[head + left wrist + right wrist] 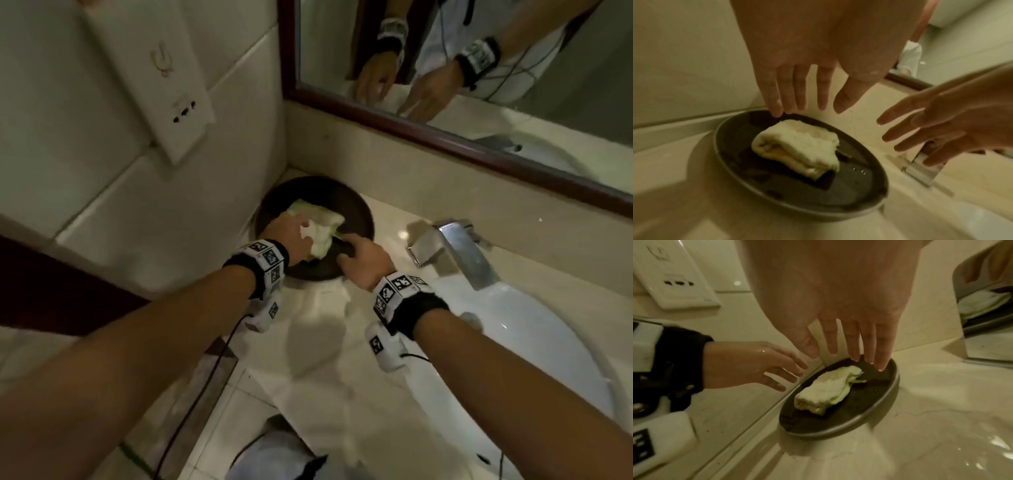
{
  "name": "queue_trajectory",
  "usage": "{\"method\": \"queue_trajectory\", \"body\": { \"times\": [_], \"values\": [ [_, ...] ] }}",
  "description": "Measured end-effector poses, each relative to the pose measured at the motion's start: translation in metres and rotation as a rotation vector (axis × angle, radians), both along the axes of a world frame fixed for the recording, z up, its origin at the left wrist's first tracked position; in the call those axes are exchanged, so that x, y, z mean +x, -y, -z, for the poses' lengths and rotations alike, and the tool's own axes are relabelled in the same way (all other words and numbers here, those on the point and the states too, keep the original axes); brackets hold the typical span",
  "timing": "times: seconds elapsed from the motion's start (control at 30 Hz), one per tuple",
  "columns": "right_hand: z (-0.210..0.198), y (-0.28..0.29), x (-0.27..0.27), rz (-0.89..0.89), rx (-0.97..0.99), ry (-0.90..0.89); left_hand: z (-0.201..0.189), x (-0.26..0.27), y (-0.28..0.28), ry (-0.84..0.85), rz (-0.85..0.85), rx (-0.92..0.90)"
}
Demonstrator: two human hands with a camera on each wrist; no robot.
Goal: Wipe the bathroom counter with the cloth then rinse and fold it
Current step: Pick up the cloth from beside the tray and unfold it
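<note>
The pale yellow-green cloth (325, 228) (797, 146) (824, 392) lies folded on a dark round tray (359, 209) (777, 194) (869, 410) in the counter's back left corner. My left hand (291, 240) (807, 100) hovers just over the cloth's left side with fingers straight and spread, holding nothing. My right hand (363, 257) (849, 350) hovers over the tray's right side, fingers straight, also holding nothing. Both hands look wet. In the wrist views neither hand touches the cloth.
The light marble counter (325, 342) is wet and shiny. A chrome faucet (455, 250) and white sink (548, 342) lie to the right. A framed mirror (479, 68) lines the back wall. A white socket plate (164, 85) is on the left wall.
</note>
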State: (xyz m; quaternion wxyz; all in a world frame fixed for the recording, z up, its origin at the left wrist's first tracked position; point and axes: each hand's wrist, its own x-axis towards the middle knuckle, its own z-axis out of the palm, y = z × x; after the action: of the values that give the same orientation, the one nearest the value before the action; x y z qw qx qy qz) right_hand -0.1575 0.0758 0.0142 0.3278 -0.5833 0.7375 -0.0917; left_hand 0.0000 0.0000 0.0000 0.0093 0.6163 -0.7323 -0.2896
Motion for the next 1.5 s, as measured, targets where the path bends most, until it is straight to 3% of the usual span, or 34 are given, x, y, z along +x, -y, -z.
{"method": "queue_trajectory", "body": {
  "times": [0.23, 0.57, 0.8, 0.97, 1.1, 1.33, 1.5],
  "values": [
    [0.025, 0.024, 0.022, 0.014, 0.133, -0.011, 0.050, 0.017, 0.032, 0.031, -0.020, 0.073],
    [0.047, 0.040, 0.043, -0.102, 0.195, -0.059, 0.062, 0.015, 0.048, -0.012, -0.150, 0.081],
    [0.046, 0.034, 0.030, -0.032, 0.141, 0.040, 0.039, 0.006, 0.054, -0.234, -0.318, 0.243],
    [0.034, 0.025, 0.020, -0.047, 0.035, 0.048, 0.011, -0.017, 0.042, -0.437, -0.317, 0.231],
    [0.028, 0.013, 0.012, 0.059, -0.082, 0.086, -0.013, -0.040, 0.023, -0.588, -0.302, 0.254],
    [0.003, -0.040, -0.025, 0.179, -0.247, 0.024, -0.035, -0.078, -0.029, -0.689, -0.235, 0.367],
    [-0.021, -0.036, -0.069, 0.285, -0.306, -0.100, -0.043, -0.093, -0.051, -0.658, -0.144, 0.243]
  ]
}}
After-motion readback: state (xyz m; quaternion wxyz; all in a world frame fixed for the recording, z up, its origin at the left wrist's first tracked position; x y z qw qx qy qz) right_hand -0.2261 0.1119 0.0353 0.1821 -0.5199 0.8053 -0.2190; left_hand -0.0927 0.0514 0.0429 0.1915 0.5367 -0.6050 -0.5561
